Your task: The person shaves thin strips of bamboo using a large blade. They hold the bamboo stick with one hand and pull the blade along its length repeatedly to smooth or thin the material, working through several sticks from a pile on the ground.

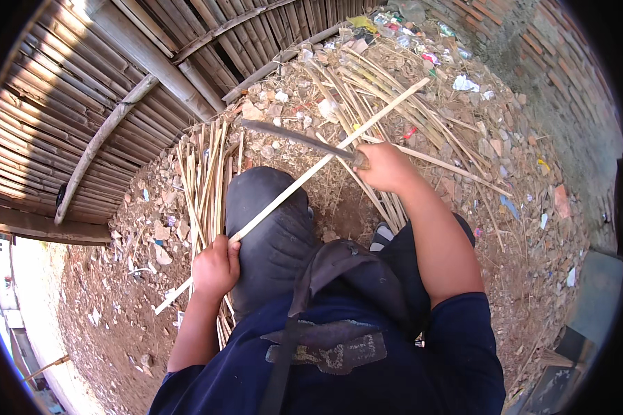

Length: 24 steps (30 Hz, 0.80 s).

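Note:
My left hand [215, 265] is closed around a long pale bamboo strip [291, 188], near the strip's lower left end. The strip slants up to the right, passing over my left knee. In my right hand [386, 167] is the handle of a long dark-bladed knife [294, 134]. Its blade points left, crossing the strip just in front of my right fist; whether it touches the strip I cannot tell. Beside my left leg lies a bundle of bamboo strips [202, 183]. A looser pile of strips [408, 114] spreads over the ground ahead and to the right.
A bamboo-slat wall [55, 117] with round poles rises at the left. To the right stands a brick wall [567, 76]. Stones and litter cover the dirt ground [111, 339], with scraps of plastic [465, 84] toward the far right. Grey panels [595, 297] lean at the right edge.

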Available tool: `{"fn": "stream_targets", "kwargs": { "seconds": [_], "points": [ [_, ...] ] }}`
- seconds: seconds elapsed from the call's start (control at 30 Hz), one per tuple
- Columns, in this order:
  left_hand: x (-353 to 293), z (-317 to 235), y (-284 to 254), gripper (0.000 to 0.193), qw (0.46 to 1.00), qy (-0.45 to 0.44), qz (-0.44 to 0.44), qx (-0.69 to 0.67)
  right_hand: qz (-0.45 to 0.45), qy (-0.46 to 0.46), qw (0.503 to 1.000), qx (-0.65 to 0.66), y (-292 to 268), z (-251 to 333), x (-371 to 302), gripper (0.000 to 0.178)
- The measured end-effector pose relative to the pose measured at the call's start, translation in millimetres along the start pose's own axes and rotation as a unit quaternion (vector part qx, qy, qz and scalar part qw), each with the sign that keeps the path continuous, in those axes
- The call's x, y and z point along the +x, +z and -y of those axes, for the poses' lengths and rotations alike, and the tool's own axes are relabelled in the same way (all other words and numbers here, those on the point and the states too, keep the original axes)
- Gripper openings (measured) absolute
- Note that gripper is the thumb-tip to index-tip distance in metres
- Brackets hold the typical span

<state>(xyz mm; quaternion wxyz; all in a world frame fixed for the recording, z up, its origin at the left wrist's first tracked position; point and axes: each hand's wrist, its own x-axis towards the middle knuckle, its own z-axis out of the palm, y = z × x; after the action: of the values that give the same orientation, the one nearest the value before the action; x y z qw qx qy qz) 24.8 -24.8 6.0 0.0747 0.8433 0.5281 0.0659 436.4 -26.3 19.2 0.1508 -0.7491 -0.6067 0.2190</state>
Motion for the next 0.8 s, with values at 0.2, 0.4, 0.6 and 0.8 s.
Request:
{"fn": "stream_targets", "kwargs": {
  "seconds": [0.2,0.4,0.6,0.8],
  "points": [
    [3,5,8,0.030,0.999,-0.005,0.013,-0.029,0.069,-0.002,0.997,0.043,-5,-25,13,0.022],
    [6,-2,0,0.031,1.000,-0.021,0.020,-0.012,-0.045,-0.018,0.999,0.026,4,-15,10,0.034],
    [2,0,3,0.032,0.999,-0.043,0.031,0.002,-0.031,-0.096,0.984,-0.144,-7,22,-4,0.018],
    [6,-2,-11,0.033,0.999,-0.016,0.028,0.008,-0.004,0.035,0.999,0.036,1,-31,29,0.021]
  ]
}}
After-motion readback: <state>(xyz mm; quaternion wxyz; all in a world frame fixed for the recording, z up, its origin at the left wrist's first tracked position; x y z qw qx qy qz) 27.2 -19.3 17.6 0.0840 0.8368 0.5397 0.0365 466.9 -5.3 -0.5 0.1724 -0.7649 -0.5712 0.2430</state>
